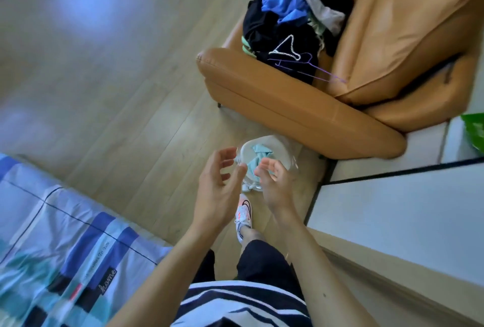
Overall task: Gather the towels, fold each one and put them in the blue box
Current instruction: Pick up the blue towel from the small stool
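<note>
Under both my hands runs a pale wooden floor (104, 77), blurred on the far left. Beyond my hands and to their right stands a tan leather sofa (288, 109), its near arm close to my right fingertips. Left of my left arm lies a bed (52, 235) with a blue, white and teal checked cover. Right of my right arm is a white cabinet (392, 208). On the sofa seat, well beyond my hands, sits a pile of clothes (282, 30), mostly black with blue and grey pieces, and on it lie a white hanger (285, 48) and a thin purple hanger (319, 69).

My left hand (217, 182) is spread wide, fingers loosely bent, holding nothing. My right hand (275, 182) faces it, fingers relaxed, also with nothing in its grasp. Just beyond and between them a round white tub (280, 148) stands on the floor, and a small teal cloth (258, 155) lies on its top, draped towards me. My right fingertips overlap the cloth; I cannot tell whether they touch it. Below my hands is my shoe (245, 212), white with orange.
</note>
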Action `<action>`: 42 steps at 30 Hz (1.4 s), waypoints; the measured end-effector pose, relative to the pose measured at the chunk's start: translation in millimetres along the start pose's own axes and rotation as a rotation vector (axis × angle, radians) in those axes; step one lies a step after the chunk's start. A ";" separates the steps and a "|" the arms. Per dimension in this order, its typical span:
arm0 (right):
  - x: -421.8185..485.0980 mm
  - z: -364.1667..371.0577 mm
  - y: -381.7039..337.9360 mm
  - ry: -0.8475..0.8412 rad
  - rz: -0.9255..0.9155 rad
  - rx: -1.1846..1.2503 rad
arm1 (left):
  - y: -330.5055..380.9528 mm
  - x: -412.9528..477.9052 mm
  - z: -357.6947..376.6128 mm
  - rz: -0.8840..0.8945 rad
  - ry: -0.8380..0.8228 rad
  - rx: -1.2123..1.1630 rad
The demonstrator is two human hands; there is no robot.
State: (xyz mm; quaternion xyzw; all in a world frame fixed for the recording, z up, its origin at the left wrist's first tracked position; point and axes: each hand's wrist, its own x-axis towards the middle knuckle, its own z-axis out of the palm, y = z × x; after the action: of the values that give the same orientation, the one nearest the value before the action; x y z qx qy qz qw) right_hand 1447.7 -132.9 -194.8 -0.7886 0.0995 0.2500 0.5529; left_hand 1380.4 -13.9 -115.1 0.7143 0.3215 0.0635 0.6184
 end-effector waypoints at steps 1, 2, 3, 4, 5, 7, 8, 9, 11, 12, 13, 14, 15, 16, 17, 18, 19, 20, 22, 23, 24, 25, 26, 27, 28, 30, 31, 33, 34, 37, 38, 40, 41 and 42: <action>16.1 -0.5 1.9 -0.016 0.016 -0.031 | -1.1 11.0 7.2 -0.029 0.013 0.003; 33.6 -0.5 7.0 -0.034 0.037 -0.062 | -4.2 23.3 15.2 -0.055 0.018 0.006; 46.3 -0.6 10.9 -0.052 0.048 -0.094 | -5.8 32.0 20.1 -0.072 0.020 0.010; 59.9 -0.7 15.3 -0.068 0.068 -0.122 | -9.3 42.3 26.1 -0.095 0.023 0.015; 72.8 -1.0 17.9 -0.076 0.086 -0.147 | -12.5 52.4 31.3 -0.121 0.026 0.023; 98.2 -0.9 25.8 -0.079 0.104 -0.181 | -22.6 73.8 41.7 -0.150 0.018 0.037; 110.9 -0.2 31.9 -0.079 0.113 -0.198 | -29.3 85.0 46.2 -0.163 0.011 0.048; 124.6 1.1 38.7 -0.075 0.127 -0.214 | -37.0 98.0 51.0 -0.178 0.000 0.058; 149.6 6.2 57.5 -0.064 0.148 -0.256 | -55.2 122.8 60.1 -0.187 -0.022 0.085; 160.6 9.6 68.2 -0.059 0.155 -0.281 | -64.6 134.3 63.7 -0.187 -0.031 0.104; 172.0 13.8 80.2 -0.059 0.170 -0.309 | -75.5 146.2 68.0 -0.189 -0.044 0.124; 182.9 18.6 92.7 -0.062 0.183 -0.339 | -87.0 156.8 72.2 -0.194 -0.059 0.145; 192.0 22.8 104.8 -0.069 0.197 -0.369 | -98.9 165.1 75.9 -0.200 -0.076 0.167; 200.3 26.7 115.1 -0.077 0.210 -0.393 | -109.5 171.7 78.6 -0.202 -0.094 0.187; 211.2 31.7 130.0 -0.083 0.226 -0.416 | -125.5 179.6 82.8 -0.204 -0.111 0.208; 221.9 36.8 141.7 -0.091 0.241 -0.434 | -139.1 186.2 85.6 -0.208 -0.123 0.223; 232.4 41.9 154.5 -0.098 0.258 -0.450 | -154.0 191.5 88.0 -0.212 -0.133 0.236; 244.3 47.2 167.3 -0.108 0.275 -0.465 | -168.7 196.5 90.0 -0.216 -0.140 0.246; 269.8 58.7 193.8 -0.142 0.303 -0.505 | -197.7 203.7 93.5 -0.220 -0.139 0.265; 283.4 64.0 206.9 -0.154 0.312 -0.526 | -212.2 206.8 95.8 -0.222 -0.135 0.273; 296.3 69.0 219.5 -0.164 0.316 -0.547 | -225.7 208.2 97.3 -0.224 -0.133 0.276; 310.7 74.5 233.2 -0.169 0.318 -0.573 | -240.1 210.4 99.1 -0.228 -0.131 0.273; 324.3 79.3 246.9 -0.175 0.321 -0.605 | -253.0 212.3 101.1 -0.238 -0.128 0.266; 337.6 83.9 261.3 -0.183 0.328 -0.639 | -266.3 214.5 103.8 -0.247 -0.127 0.263; 350.8 88.2 277.1 -0.194 0.339 -0.670 | -279.7 216.9 106.6 -0.255 -0.125 0.265; 372.8 96.7 306.1 -0.238 0.373 -0.734 | -305.0 221.6 112.2 -0.267 -0.123 0.265; 380.3 100.0 319.5 -0.273 0.389 -0.778 | -315.6 222.8 114.6 -0.278 -0.126 0.260; 392.0 105.2 342.9 -0.343 0.410 -0.870 | -335.0 224.9 118.7 -0.303 -0.144 0.248; 396.0 106.9 352.7 -0.361 0.413 -0.900 | -342.3 225.5 119.8 -0.314 -0.152 0.246; 398.7 105.2 362.7 -0.310 0.373 -0.910 | -350.5 227.4 116.6 -0.334 -0.158 0.234; 397.7 103.7 361.0 -0.272 0.355 -0.894 | -350.3 228.6 112.8 -0.337 -0.152 0.231; 393.2 99.0 350.2 -0.198 0.315 -0.856 | -344.9 231.4 102.5 -0.340 -0.133 0.223; 388.8 95.9 341.1 -0.160 0.292 -0.835 | -339.3 233.0 96.8 -0.340 -0.124 0.219; 383.0 92.1 329.4 -0.130 0.263 -0.815 | -331.7 234.1 90.8 -0.344 -0.116 0.214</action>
State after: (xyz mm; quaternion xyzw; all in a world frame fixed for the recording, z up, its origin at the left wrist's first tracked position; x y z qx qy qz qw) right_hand 1606.3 -123.7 -683.1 -0.9056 0.0574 0.3864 0.1651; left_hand 1482.3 45.0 -514.1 0.7129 0.4074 -0.1188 0.5582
